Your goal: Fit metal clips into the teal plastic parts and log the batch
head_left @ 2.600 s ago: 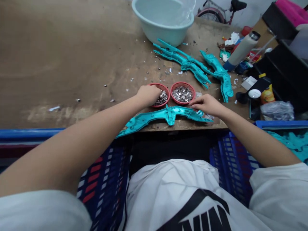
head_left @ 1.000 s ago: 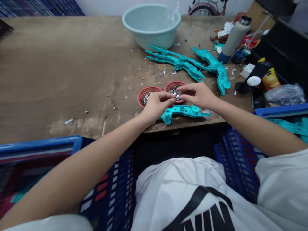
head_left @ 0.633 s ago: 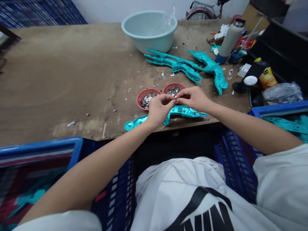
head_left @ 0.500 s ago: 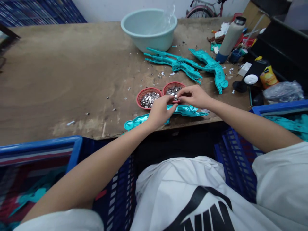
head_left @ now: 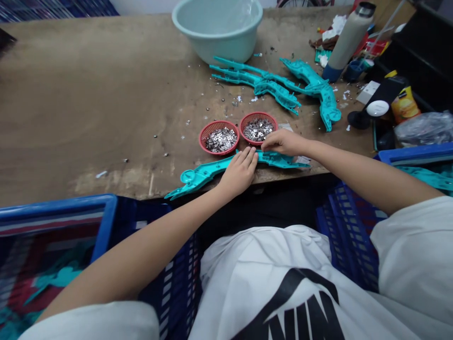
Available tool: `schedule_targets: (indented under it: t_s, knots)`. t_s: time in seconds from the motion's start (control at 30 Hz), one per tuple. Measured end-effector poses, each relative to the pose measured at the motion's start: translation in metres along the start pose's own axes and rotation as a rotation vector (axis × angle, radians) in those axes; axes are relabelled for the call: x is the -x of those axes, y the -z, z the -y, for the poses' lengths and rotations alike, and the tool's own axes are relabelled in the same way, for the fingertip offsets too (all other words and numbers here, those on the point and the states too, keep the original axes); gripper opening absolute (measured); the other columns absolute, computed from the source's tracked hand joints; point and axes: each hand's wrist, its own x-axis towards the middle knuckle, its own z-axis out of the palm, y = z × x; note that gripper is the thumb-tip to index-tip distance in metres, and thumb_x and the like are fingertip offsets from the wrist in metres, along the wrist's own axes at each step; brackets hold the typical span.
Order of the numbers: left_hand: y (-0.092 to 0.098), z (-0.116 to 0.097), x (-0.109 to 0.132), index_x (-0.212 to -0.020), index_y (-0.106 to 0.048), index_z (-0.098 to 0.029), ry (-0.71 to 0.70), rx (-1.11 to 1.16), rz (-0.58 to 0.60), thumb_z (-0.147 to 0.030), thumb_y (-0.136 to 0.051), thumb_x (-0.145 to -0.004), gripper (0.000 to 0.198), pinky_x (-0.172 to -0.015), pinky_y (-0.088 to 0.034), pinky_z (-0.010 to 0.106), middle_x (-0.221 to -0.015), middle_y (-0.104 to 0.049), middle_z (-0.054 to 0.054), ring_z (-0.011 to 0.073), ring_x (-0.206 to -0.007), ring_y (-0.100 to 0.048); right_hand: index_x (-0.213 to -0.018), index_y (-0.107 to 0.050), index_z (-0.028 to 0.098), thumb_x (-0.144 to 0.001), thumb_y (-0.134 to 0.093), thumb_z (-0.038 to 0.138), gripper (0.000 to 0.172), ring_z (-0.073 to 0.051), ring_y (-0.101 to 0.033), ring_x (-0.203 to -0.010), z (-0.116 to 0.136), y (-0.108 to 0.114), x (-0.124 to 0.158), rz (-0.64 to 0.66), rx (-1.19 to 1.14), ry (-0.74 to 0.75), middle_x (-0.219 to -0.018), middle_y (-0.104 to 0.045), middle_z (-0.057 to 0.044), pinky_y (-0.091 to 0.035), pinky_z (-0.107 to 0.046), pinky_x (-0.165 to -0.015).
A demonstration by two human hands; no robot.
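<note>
A long turquoise plastic part lies along the front edge of the table. My left hand rests flat across its middle, fingers stretched out. Over the right half of that part is my right hand, its fingertips pinched together and pointing down; whatever they hold is hidden. Just behind the part stand two small red baskets, a left one and a right one, both filled with small shiny metal clips. The right hand is close to the right basket's front rim.
Further back lie more turquoise parts and a pale green basin. A bottle, a black stand and clutter occupy the right side. Blue crates flank me, with turquoise parts inside. Loose metal bits dot the table.
Both hands were together by the right basket, fingertips pinching. My left hand has come down flat onto the turquoise part; my right hand has moved slightly right, off the basket's rim.
</note>
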Motion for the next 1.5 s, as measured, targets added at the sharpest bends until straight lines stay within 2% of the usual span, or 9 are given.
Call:
schedule_targets:
  t_s: [0.37, 0.5, 0.63, 0.77, 0.93, 1.03, 1.13, 1.23, 1.5]
  knots:
    - [-0.005, -0.004, -0.001, -0.165, -0.051, 0.005, 0.0, -0.035, -0.041, -0.015, -0.045, -0.1, 0.068, -0.137, -0.036, 0.067, -0.174, -0.041, 0.031, 0.0406, -0.169, -0.036, -0.118, -0.088, 0.024, -0.107, -0.058, 0.028, 0.031, -0.022, -0.071, -0.095, 0.013, -0.005, -0.004, 0.099, 0.376, 0.049, -0.111, -0.083, -0.008, -0.043, -0.031, -0.077]
    - [-0.005, -0.006, -0.002, -0.166, -0.05, 0.005, 0.016, -0.048, -0.038, -0.015, -0.046, -0.1, 0.069, -0.137, -0.035, 0.065, -0.174, -0.041, 0.031, 0.0402, -0.169, -0.036, -0.125, -0.087, 0.032, -0.107, -0.065, 0.029, 0.029, -0.022, -0.072, -0.099, 0.029, 0.012, -0.004, 0.128, 0.536, -0.017, -0.124, -0.082, -0.005, -0.04, -0.031, -0.073]
    - [-0.002, -0.008, -0.004, -0.168, -0.048, 0.001, 0.027, -0.069, -0.026, -0.014, -0.046, -0.101, 0.069, -0.136, -0.037, 0.064, -0.176, -0.041, 0.028, 0.0402, -0.169, -0.038, -0.125, -0.088, 0.026, -0.102, -0.072, 0.029, 0.028, -0.03, -0.075, -0.106, 0.037, 0.051, 0.006, 0.117, 0.737, -0.395, -0.12, -0.083, -0.013, -0.05, -0.035, -0.082]
    - [0.003, -0.012, -0.004, -0.165, -0.054, -0.002, 0.034, -0.1, -0.037, -0.015, -0.049, -0.101, 0.066, -0.135, -0.039, 0.063, -0.177, -0.041, 0.027, 0.0412, -0.168, -0.04, -0.133, -0.084, 0.014, -0.098, -0.072, 0.024, 0.038, -0.039, -0.076, -0.117, 0.039, 0.055, 0.034, 0.365, 0.814, -0.749, -0.128, -0.08, -0.023, -0.058, -0.043, -0.09]
    - [0.002, -0.018, -0.004, -0.158, -0.063, -0.005, 0.056, -0.088, -0.122, -0.026, -0.053, -0.106, 0.056, -0.133, -0.043, 0.06, -0.175, -0.047, 0.024, 0.0409, -0.164, -0.046, -0.137, -0.081, 0.015, -0.099, -0.062, 0.018, 0.043, -0.037, -0.077, -0.119, 0.042, 0.031, 0.06, 0.363, 0.761, -0.737, -0.132, -0.08, -0.023, -0.057, -0.039, -0.09]
    - [-0.006, -0.019, -0.006, -0.158, -0.06, -0.003, 0.099, -0.033, -0.204, -0.026, -0.054, -0.106, 0.057, -0.132, -0.044, 0.058, -0.175, -0.046, 0.025, 0.039, -0.162, -0.049, -0.131, -0.083, 0.012, -0.098, -0.061, 0.02, 0.04, -0.036, -0.077, -0.114, 0.051, 0.037, 0.058, 0.186, 0.766, -0.704, -0.125, -0.082, -0.021, -0.055, -0.038, -0.089]
    - [-0.015, -0.017, -0.008, -0.166, -0.045, 0.005, 0.15, 0.02, -0.267, -0.022, -0.054, -0.104, 0.068, -0.13, -0.047, 0.057, -0.178, -0.037, 0.03, 0.0378, -0.16, -0.052, -0.129, -0.083, 0.016, -0.099, -0.062, 0.022, 0.038, -0.032, -0.075, -0.114, 0.066, 0.039, 0.05, 0.029, 0.682, -0.471, -0.122, -0.083, -0.015, -0.052, -0.036, -0.091]
    - [-0.018, -0.016, -0.008, -0.169, -0.039, 0.006, 0.158, 0.013, -0.269, -0.02, -0.053, -0.103, 0.073, -0.131, -0.046, 0.055, -0.179, -0.031, 0.03, 0.0364, -0.162, -0.05, -0.128, -0.085, 0.017, -0.1, -0.064, 0.022, 0.035, -0.031, -0.075, -0.114, 0.079, 0.023, 0.042, 0.099, 0.629, -0.355, -0.126, -0.082, -0.014, -0.05, -0.035, -0.089]
    - [-0.007, -0.019, -0.009, -0.168, -0.053, -0.009, 0.128, -0.049, -0.164, -0.018, -0.049, -0.103, 0.066, -0.129, -0.045, 0.055, -0.177, -0.046, 0.014, 0.035, -0.163, -0.049, -0.129, -0.084, 0.017, -0.108, -0.054, 0.022, 0.037, -0.03, -0.073, -0.11, 0.086, 0.0, 0.041, 0.129, 0.694, -0.378, -0.124, -0.078, -0.016, -0.042, -0.037, -0.077]
